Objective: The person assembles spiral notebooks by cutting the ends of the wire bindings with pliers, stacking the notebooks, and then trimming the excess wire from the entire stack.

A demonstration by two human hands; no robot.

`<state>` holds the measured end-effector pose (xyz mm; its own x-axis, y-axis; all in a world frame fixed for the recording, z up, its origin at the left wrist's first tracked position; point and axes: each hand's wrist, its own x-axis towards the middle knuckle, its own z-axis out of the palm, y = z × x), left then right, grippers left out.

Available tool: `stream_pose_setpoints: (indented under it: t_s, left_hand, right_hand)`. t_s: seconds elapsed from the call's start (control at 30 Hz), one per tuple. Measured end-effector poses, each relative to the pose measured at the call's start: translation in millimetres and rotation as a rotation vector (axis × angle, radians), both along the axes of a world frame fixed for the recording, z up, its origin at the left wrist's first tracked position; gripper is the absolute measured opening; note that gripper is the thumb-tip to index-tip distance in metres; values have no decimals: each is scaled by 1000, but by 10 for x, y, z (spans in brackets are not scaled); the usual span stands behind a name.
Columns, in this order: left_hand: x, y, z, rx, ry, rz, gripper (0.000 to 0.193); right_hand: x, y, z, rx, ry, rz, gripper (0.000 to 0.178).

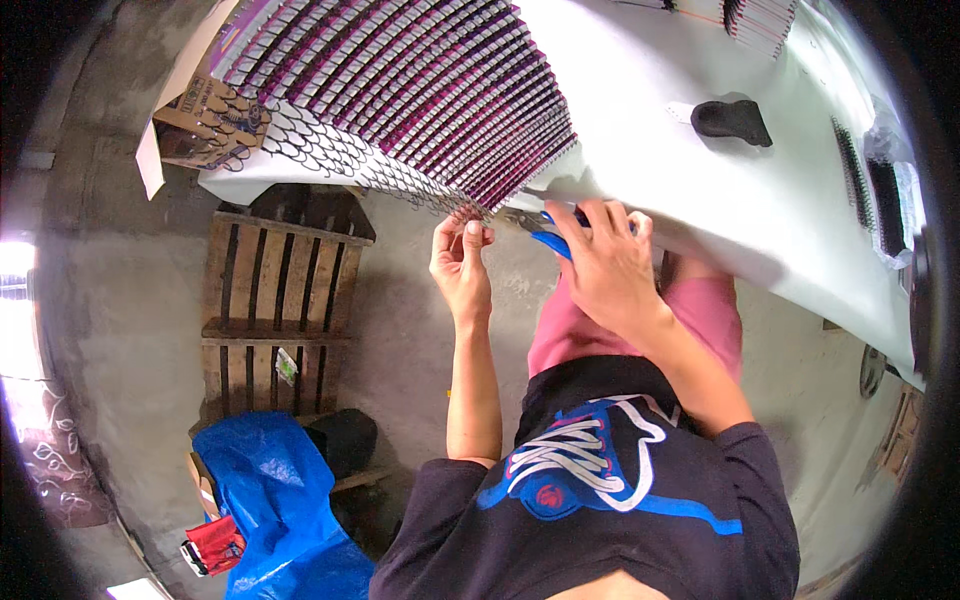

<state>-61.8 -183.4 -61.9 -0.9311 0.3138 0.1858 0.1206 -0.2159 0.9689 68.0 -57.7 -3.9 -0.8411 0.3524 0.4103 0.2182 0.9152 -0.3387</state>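
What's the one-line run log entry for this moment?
left hand: at near corner of wire-bound stack | right hand: holding blue-handled tool | black object: on white tabletop

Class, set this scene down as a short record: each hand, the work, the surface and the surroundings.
Left hand: fingertips at the near corner of the work; grip unclear
Right hand: holding a blue-handled hand tool, tip toward the left hand
Work: purple-and-white rows with dark wire loops along their left side
Surface: white table
Also on it: black object, right
Person's left: wooden pallet, blue sheet
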Motion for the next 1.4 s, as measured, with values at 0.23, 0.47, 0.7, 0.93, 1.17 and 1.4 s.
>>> stream_pose_setpoints:
  t_s: [0.23,0.47,0.7,0.93,1.17,1.4]
  left_hand:
    - [43,106,16,71,-39,54,20]
    - [17,87,1,67,19,41,22]
    - [15,74,-27,50,34,63,20]
    - [5,69,-20,79,42,47,22]
    - [16,77,-37,51,36,45,25]
    - [11,68,1,13,68,46,25]
  right_hand:
    - [-200,-47,-107,73,5,-41,45]
    - [-244,-46,-64,12,1,-29,42]
    - [-264,-47,-101,-36,-18,-12,34]
    - [-319,4,-155,-81,23,34,35]
    - [-359,76,-172,-28,-7,15,43]
    - [-355,45,-247,1,7,-13,36]
